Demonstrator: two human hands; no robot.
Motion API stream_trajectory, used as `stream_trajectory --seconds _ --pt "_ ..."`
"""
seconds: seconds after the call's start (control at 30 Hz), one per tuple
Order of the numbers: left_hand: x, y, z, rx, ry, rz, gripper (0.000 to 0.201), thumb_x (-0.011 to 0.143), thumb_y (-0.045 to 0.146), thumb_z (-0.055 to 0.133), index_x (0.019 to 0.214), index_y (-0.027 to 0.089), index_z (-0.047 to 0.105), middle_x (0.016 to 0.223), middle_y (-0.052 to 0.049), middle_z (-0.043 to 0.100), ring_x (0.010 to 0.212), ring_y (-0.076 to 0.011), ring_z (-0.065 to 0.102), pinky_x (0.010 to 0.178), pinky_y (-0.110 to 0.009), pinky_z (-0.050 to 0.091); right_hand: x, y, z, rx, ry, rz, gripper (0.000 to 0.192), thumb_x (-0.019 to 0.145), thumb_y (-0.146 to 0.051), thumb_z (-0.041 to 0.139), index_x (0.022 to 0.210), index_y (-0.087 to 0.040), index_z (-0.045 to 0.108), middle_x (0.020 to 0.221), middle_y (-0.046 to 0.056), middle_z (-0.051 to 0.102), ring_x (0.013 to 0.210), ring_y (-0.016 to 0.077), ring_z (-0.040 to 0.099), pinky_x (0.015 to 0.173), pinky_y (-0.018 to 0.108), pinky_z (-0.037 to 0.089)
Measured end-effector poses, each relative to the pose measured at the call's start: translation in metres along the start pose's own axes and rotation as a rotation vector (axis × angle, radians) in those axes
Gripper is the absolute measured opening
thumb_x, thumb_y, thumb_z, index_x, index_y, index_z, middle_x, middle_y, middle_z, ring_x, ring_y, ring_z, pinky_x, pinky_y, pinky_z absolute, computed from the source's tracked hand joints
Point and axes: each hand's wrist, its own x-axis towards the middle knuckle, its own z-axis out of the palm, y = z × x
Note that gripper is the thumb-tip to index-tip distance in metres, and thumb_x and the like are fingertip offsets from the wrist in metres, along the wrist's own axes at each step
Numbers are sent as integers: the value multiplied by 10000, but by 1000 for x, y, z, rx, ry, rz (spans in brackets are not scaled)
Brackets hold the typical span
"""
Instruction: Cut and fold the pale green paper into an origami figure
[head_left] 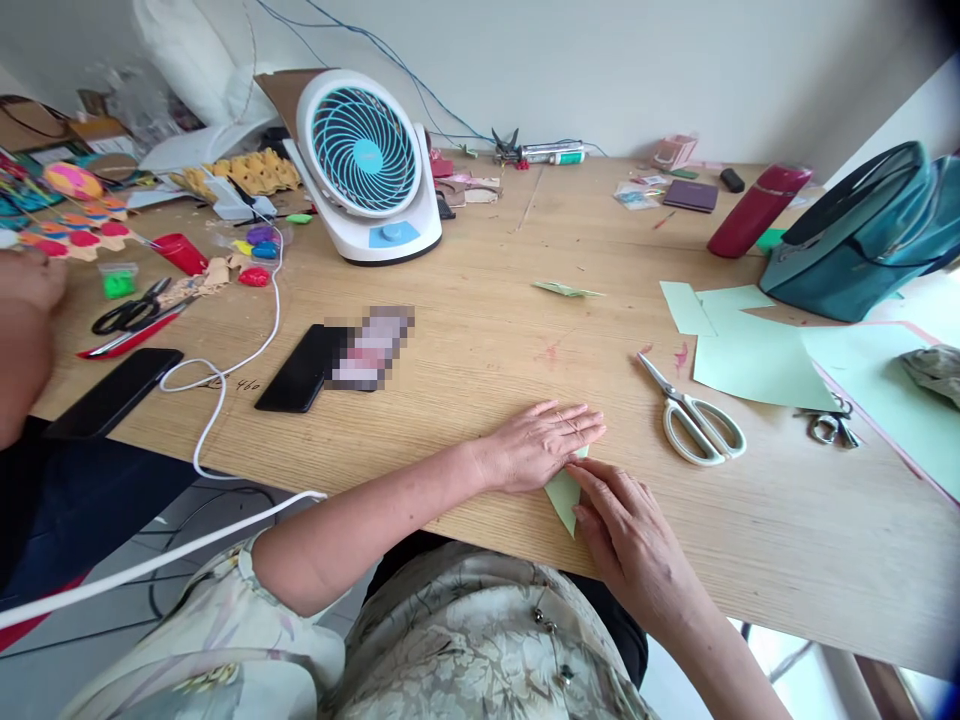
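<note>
A small piece of light green paper (pixel 562 502) lies on the wooden table near its front edge, partly covered by both hands. My left hand (pixel 541 447) rests flat over its far part, fingers stretched out to the right. At the paper's right edge is my right hand (pixel 626 525), its thumb and index finger closed on the edge and the other fingers curled. A pair of scissors with white handles (pixel 703 428) lies to the right of my hands, blades pointing away to the left.
Green paper sheets (pixel 750 358), keys (pixel 827 428), a red bottle (pixel 759 210) and a teal bag (pixel 862 240) are on the right. A white fan (pixel 367 160) stands at the back. Phones (pixel 304 370), a white cable (pixel 221 400) and another person's hand (pixel 26 300) are on the left.
</note>
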Motion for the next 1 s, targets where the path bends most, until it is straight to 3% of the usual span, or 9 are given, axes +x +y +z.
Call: stream_trajectory --seconds 0.17,0.27,0.4,0.67,0.9,1.0 --pt "0 -2 2 13 20 15 496 1013 222 261 1501 145 301 1586 -26 280 1477 -174 206 1193 -358 153 -14 0 6 -128 -43 -125 559 985 -309 427 1480 -69 325 1484 198 438 1405 313 343 1088 511 367" --pt "0 -2 1 24 0 15 511 992 211 307 1500 155 307 1590 -27 267 1477 -181 207 1192 -355 152 -23 -2 6 -202 -86 -190 670 977 -393 440 1522 -56 244 1541 195 356 1453 330 253 1123 542 319" --pt "0 -2 0 34 -2 15 520 986 212 300 1502 144 303 1590 -34 268 1477 -183 206 1190 -362 162 -31 -5 4 -255 -102 -245 704 975 -424 435 1533 -55 216 1554 185 328 1455 317 261 1138 533 303" --pt "0 -3 1 28 -2 16 537 973 189 301 1508 142 286 1592 -27 265 1476 -180 208 1186 -367 170 -44 -9 3 -308 -104 -407 702 961 -446 477 1487 -8 320 1549 187 335 1457 311 254 1157 486 288" --pt "0 -2 2 12 1 11 519 995 213 271 1509 152 285 1590 -32 272 1476 -183 210 1185 -372 173 -60 -6 -2 -254 -90 -567 655 950 -425 535 1456 -35 392 1490 163 450 1422 320 330 1177 504 238" --pt "0 -2 1 6 -3 5 519 996 221 270 1512 166 281 1591 -26 269 1478 -178 203 1188 -368 171 -55 -4 -11 -137 -56 -567 583 960 -332 534 1454 -57 393 1411 142 553 1364 278 426 1150 483 305"
